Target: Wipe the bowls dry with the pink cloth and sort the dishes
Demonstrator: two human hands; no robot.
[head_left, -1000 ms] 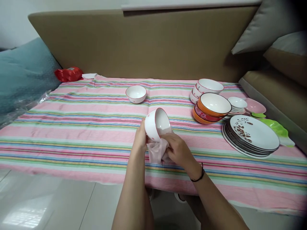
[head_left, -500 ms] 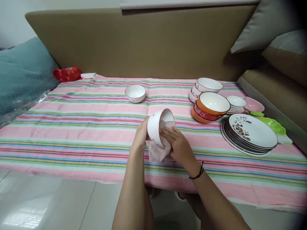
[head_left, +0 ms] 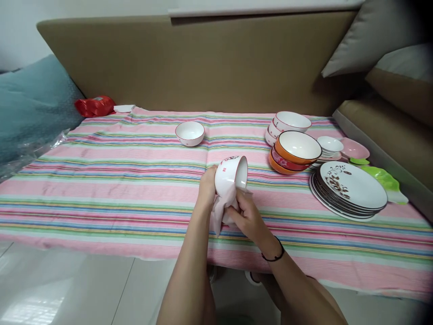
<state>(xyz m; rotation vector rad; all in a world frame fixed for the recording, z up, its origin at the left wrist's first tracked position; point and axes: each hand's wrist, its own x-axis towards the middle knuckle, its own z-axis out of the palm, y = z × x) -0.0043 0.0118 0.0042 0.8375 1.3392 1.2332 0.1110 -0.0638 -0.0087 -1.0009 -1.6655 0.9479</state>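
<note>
My left hand grips a small white bowl with a red rim and red marks, tipped on its side with the mouth facing right. My right hand is closed on a pale pink cloth and presses it against the bowl's underside. Both hands hover over the near middle of a table covered by a pink striped cloth.
A second small white bowl stands farther back. At the right are stacked orange and red bowls, white bowls, a pile of flowered plates, small dishes and green leaf dishes. A red packet lies far left.
The bowl has been turned from facing up-right to lying on its side. My right hand has come out of the bowl's mouth and now wipes underneath with the cloth.
</note>
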